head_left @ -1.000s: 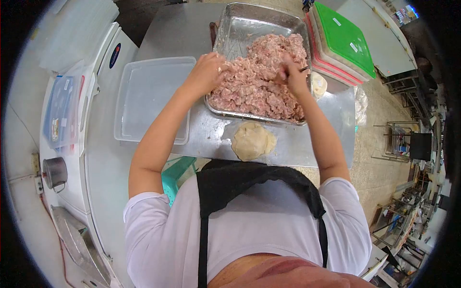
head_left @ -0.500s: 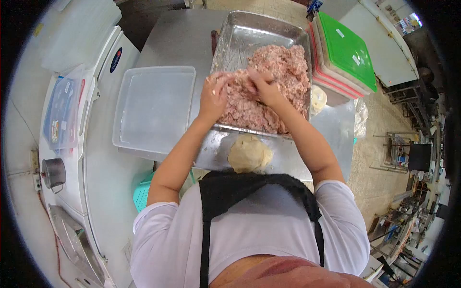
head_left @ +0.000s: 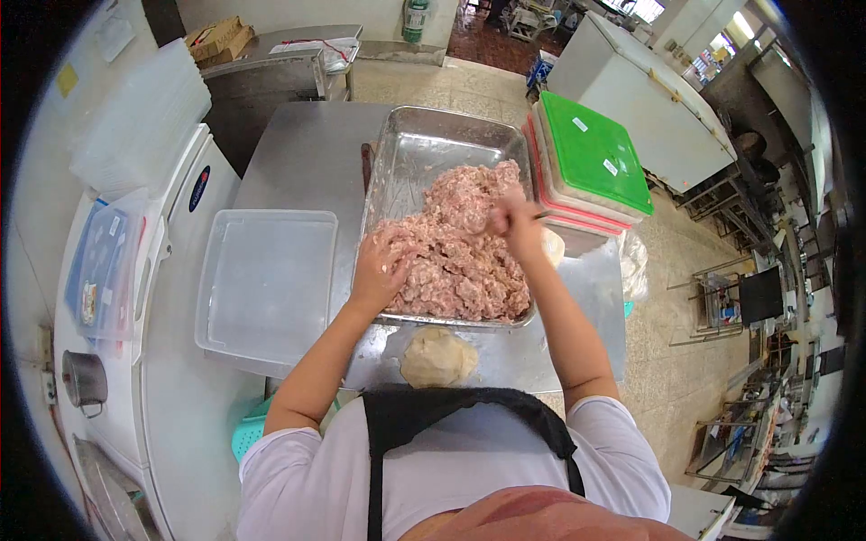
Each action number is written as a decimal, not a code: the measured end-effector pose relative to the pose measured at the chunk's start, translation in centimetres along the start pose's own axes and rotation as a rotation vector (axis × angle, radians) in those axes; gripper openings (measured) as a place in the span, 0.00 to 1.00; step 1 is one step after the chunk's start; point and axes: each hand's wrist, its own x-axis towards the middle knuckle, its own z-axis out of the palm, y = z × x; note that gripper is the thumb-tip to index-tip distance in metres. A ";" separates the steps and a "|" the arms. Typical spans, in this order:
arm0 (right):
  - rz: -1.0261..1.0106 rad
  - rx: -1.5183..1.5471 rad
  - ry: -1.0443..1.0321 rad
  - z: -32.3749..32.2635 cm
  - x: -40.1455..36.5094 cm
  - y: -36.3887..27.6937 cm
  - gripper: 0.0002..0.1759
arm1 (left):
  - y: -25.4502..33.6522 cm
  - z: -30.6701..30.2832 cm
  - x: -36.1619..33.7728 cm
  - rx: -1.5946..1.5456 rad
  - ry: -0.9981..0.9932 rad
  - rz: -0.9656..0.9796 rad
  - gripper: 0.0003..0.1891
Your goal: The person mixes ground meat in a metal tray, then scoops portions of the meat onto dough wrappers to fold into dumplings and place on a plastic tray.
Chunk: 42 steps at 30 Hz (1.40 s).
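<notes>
A deep metal tray [head_left: 406, 171] holds a large heap of pink ground meat [head_left: 460, 270], piled toward its right and near sides. My left hand [head_left: 379, 270] lies at the left of the heap, fingers curved but apart against the meat. Over the right part of the heap, my right hand [head_left: 516, 221] is closed and blurred by motion. A short dark bit shows beside that fist; I cannot make out what it is. Close to my apron, a pale ball of dough [head_left: 437, 357] sits on the metal table [head_left: 289, 149]. Another pale lump [head_left: 552, 246] is partly hidden beyond my right forearm.
Left of the tray lies a translucent plastic lid or shallow box [head_left: 266, 284]. Stacked containers with a green lid [head_left: 595, 149] stand against the tray's right side. A white freezer [head_left: 640, 99] is farther back, and a white appliance [head_left: 194, 361] borders the left.
My right hand has come up out of the meat and closed, moving right and away from my left hand. My left hand stays at the heap's left. The view has tilted up.
</notes>
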 end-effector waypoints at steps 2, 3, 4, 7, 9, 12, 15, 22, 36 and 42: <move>0.073 -0.034 -0.110 -0.1 0.1 3.9 0.29 | 0.0 0.0 -0.3 0.011 -0.006 -0.004 0.07; 0.040 -0.089 -0.113 0.0 0.6 4.6 0.29 | -0.1 0.0 -0.2 -0.013 0.000 -0.027 0.08; 0.012 -0.142 -0.118 1.0 0.4 3.2 0.29 | -0.1 -0.1 -0.3 -0.037 0.002 -0.055 0.08; -0.059 -0.050 0.003 0.2 0.7 -1.6 0.25 | -0.5 0.0 -0.8 -0.010 0.015 -0.076 0.08; -0.040 0.061 -0.084 -2.5 2.7 -2.1 0.26 | 0.1 -0.5 -0.8 -0.049 0.004 -0.083 0.08; -0.014 0.023 0.185 -0.4 2.2 -2.1 0.30 | 0.8 -1.5 -0.8 -0.084 0.013 -0.071 0.08; -0.027 0.269 0.136 -0.3 2.9 4.1 0.26 | 0.9 -1.5 -0.8 -0.021 0.052 -0.068 0.09; -0.042 0.085 -0.004 -2.4 2.1 -4.9 0.29 | 0.5 -1.3 -1.2 0.006 -0.001 -0.003 0.08; -0.163 0.462 0.022 -5.9 -2.4 -0.2 0.29 | 4.5 3.5 5.7 0.172 -0.209 0.107 0.19; -0.203 0.273 0.235 -6.6 -1.9 3.1 0.32 | 7.2 10.2 10.4 0.547 -0.580 0.260 0.18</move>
